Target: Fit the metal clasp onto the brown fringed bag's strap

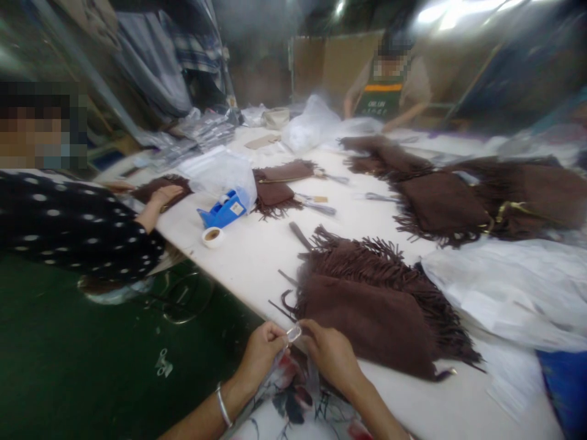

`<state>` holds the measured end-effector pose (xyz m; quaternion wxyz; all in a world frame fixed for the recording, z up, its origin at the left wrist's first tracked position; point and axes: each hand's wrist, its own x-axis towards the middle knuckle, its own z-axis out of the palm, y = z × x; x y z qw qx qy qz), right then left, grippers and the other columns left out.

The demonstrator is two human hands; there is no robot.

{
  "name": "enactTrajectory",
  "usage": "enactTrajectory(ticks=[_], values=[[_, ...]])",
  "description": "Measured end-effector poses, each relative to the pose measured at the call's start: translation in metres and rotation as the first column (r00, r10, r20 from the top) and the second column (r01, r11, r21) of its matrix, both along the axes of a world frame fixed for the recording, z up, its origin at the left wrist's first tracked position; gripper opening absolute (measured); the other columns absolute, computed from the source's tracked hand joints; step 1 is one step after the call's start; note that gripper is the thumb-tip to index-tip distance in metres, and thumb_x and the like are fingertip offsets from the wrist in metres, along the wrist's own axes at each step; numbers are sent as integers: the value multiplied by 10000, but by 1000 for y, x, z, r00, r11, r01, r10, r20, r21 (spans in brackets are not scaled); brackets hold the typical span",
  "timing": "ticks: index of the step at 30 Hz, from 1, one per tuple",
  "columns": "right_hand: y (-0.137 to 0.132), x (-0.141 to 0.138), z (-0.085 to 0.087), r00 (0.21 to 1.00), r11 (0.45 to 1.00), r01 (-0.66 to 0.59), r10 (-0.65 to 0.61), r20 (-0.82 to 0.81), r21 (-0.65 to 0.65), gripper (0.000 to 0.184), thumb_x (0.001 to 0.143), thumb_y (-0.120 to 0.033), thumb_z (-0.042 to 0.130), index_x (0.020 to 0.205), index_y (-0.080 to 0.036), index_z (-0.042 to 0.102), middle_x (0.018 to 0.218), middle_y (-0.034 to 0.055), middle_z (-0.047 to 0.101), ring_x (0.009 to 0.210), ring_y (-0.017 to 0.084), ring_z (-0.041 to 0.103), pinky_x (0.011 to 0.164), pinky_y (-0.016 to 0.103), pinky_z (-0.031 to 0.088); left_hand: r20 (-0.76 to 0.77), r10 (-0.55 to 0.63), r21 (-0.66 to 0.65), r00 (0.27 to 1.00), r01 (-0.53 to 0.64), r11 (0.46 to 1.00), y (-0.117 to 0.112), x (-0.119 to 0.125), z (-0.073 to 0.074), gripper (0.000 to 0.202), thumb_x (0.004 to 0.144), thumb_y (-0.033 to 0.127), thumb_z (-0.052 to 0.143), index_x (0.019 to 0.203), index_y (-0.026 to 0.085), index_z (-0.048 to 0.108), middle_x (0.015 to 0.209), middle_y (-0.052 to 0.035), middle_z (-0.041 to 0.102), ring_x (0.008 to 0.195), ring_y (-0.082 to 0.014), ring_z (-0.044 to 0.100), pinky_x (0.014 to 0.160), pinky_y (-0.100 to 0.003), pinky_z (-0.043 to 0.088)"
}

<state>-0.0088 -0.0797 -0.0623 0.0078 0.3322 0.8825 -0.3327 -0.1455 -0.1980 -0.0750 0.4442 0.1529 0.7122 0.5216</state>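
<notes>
My left hand (pixel 262 352) and my right hand (pixel 331 354) meet at the near edge of the table, fingers closed in a pinch. Between their fingertips is a small pale rectangular buckle (pixel 294 333), shiny or wrapped in clear film. A greyish translucent strip hangs below it, partly hidden by my hands. Just beyond my right hand lies a dark brown fringed bag (pixel 367 318), flat on the table, with thin dark strips sticking out at its left side and a gold-coloured zip end at its lower right corner.
More brown fringed bags lie at the right (pixel 444 205) and centre (pixel 277 194) of the white table (pixel 247 263). A blue tape dispenser (pixel 224 209) and tape roll (pixel 212 237) stand near the left edge. Clear plastic bags (pixel 509 287) lie right. One co-worker (pixel 73 226) handles a bag; another (pixel 383 101) stands opposite.
</notes>
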Motion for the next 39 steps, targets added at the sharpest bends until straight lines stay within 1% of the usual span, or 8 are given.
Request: enactTrajectory(ticks=[9,14,21,25,28,31,34,39], values=[[11,1,-12,980,959,60,-109,-167,-276,300,824,-206,521,1065,-260,692,912,25,741,815,161,678,743,222,426,-19,-14,-19,1000,14,1000,6,4,-5,123,659,239,672,677,157,583,598,-30,652,547,-157,581,535,-242,396],[12,1,-14,976,956,55,-112,-188,-287,257,837,-254,530,1025,-242,705,836,27,737,778,168,673,707,223,422,-52,19,-42,998,-21,999,10,7,2,134,637,246,688,661,156,592,570,-27,648,527,-149,569,529,-237,391],[8,4,-16,977,934,59,-126,-170,-353,279,825,-212,507,1037,-233,687,619,-14,692,482,123,591,526,200,349,-63,2,-33,998,-4,999,9,10,-7,111,668,239,661,668,155,588,586,-34,658,544,-158,581,532,-243,390],[9,4,-15,976,931,50,-123,-179,-362,257,851,-243,500,1023,-228,691,662,-11,709,473,118,586,526,204,358,-66,-14,-40,998,11,999,9,13,-8,98,684,228,648,679,154,584,585,-25,649,537,-151,570,533,-242,393],[8,0,-12,980,963,63,-109,-166,-262,244,894,-346,502,963,-225,702,749,20,727,627,147,655,594,212,396,-104,-35,-31,994,32,999,8,13,-12,90,709,226,639,701,154,585,599,-23,647,548,-149,573,543,-242,403],[3,-10,-7,996,997,80,-80,-41,-3,235,914,-371,501,909,-222,682,786,53,729,746,189,687,627,235,407,-153,-59,-6,987,58,998,5,11,-18,71,729,211,618,699,160,578,603,-17,634,567,-153,583,552,-242,411],[0,-22,-6,994,977,30,-50,94,212,225,945,-317,447,887,-212,637,758,71,718,699,215,693,581,254,404,-168,-60,5,984,62,998,1,7,-20,65,726,193,611,685,166,567,602,-4,613,561,-147,577,547,-237,413],[-2,-28,-8,987,962,3,-47,152,275,140,938,-198,446,938,-168,583,720,88,689,661,223,688,564,255,420,-128,-45,9,991,46,999,-2,2,-16,68,699,183,623,673,164,563,597,6,593,553,-147,579,539,-235,424]])
